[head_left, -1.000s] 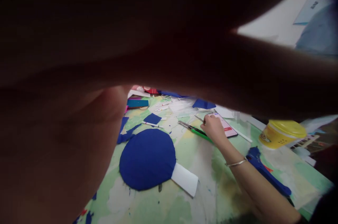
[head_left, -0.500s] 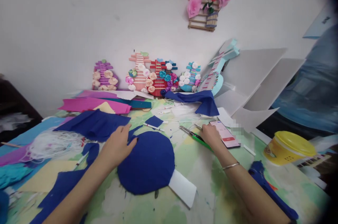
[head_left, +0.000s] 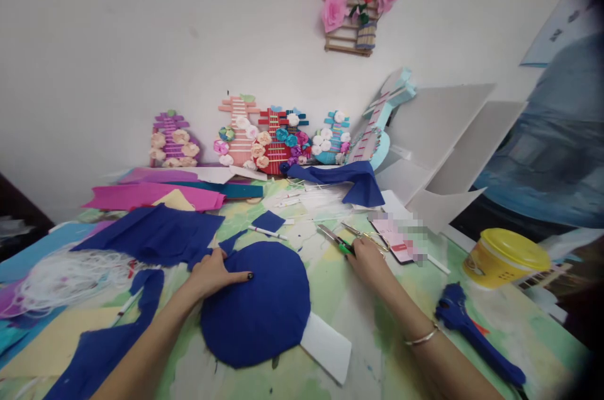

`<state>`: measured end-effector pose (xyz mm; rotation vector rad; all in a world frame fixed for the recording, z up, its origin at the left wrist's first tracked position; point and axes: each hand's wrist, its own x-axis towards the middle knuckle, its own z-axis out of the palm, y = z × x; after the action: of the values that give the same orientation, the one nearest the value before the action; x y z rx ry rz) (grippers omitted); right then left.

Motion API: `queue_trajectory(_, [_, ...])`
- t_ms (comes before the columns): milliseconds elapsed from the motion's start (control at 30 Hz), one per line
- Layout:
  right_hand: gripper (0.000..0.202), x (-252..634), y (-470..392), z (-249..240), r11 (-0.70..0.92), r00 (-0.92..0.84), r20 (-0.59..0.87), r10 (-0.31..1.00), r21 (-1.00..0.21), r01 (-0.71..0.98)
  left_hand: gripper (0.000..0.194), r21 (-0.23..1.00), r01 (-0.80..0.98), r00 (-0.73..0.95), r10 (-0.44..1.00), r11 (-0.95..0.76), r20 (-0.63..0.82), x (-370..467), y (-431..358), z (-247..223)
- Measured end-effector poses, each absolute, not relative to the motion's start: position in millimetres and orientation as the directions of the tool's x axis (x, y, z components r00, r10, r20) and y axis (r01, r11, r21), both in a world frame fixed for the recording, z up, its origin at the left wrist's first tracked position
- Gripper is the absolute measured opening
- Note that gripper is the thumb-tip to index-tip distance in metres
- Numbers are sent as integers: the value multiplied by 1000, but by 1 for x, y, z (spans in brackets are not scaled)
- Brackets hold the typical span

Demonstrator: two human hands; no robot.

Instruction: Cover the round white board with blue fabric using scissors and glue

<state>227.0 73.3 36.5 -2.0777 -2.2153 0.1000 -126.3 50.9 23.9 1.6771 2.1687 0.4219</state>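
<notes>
A round piece covered in blue (head_left: 262,315) lies in the middle of the table, with a white strip (head_left: 326,347) sticking out at its lower right. My left hand (head_left: 214,274) rests at its upper left edge, thumb stretched over the blue, the other fingers near a narrow blue scrap. To the right, my right hand (head_left: 369,258) is closed on the green-handled scissors (head_left: 333,238), whose blades point up and left. Gold-handled scissors (head_left: 365,233) lie just beyond it. A phone (head_left: 394,239) is right of them.
Blue cloth (head_left: 155,230), white string (head_left: 70,268) and a tan sheet (head_left: 47,346) lie left. A yellow tub (head_left: 507,258) and blue glue gun (head_left: 476,334) stand right. Decorated lute shapes (head_left: 276,142) line the wall. A marker (head_left: 267,233) lies beyond the disc.
My right hand has moved down onto the green handles, away from the gold-handled scissors. My left thumb now lies across the blue disc's edge. The view has shifted slightly right.
</notes>
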Motion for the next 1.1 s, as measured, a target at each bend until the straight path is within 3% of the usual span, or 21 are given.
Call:
queue_trajectory(133, [18, 230, 69, 41, 48, -34, 84, 996, -174, 983, 93, 546, 751, -347, 925, 371, -152, -121, 50, 29])
queue_trajectory(233, [19, 240, 70, 47, 17, 13, 134, 991, -216, 976, 87, 679, 612, -381, 903, 407, -198, -119, 46, 36])
queue_trajectory(400, [13, 250, 63, 59, 76, -29, 165, 986, -284, 956, 56, 879, 382, -162, 957, 285, -240, -116, 41, 47])
queue_trajectory(533, [13, 243, 52, 67, 149, -94, 179, 979, -328, 933, 44, 940, 142, -68, 950, 311, -305, -104, 47, 50])
queue_trajectory(633, [18, 243, 53, 75, 130, -97, 144, 985, -242, 962, 39, 953, -10, -8, 953, 303, -303, -88, 63, 51])
queue_trajectory(733, [23, 259, 70, 82, -18, 27, 98, 995, -94, 995, 34, 946, -98, 50, 951, 310, -307, -70, 85, 50])
queue_trajectory(967, [20, 325, 109, 81, -191, 195, -41, 980, 77, 979, 29, 932, -128, 137, 936, 340, -323, -39, 123, 30])
queue_trajectory(1100, [27, 342, 114, 73, -236, 246, -67, 967, 129, 963, 29, 942, -107, 102, 946, 317, -307, -43, 128, 21])
